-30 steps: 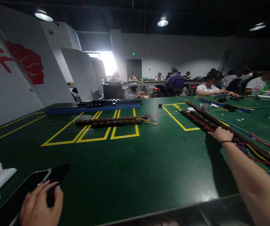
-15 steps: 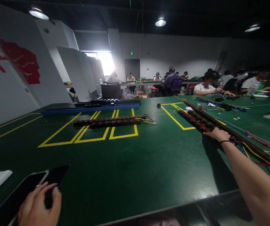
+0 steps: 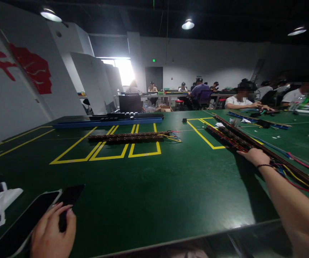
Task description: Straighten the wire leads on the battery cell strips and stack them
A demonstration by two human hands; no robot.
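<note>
My left hand is at the lower left, its fingers and thumb curved over a flat black phone-like slab. Beside it lies a longer black panel with a pale rim. My right hand reaches far to the right and grips a bundle of dark brown strips with coloured wires; its fingertips are partly hidden behind the hand. More long strips lie alongside. Another bundle of brown strips, with wires at its right end, rests across yellow tape outlines.
The green table has yellow tape markings. Blue and black rails lie at its far side, a small black block near the middle. White material is at left. A person works across the table; others sit further back.
The whole view has shifted slightly, so things appear a little further right. Both hands stay at the same things; no strip has plainly moved on the table.
</note>
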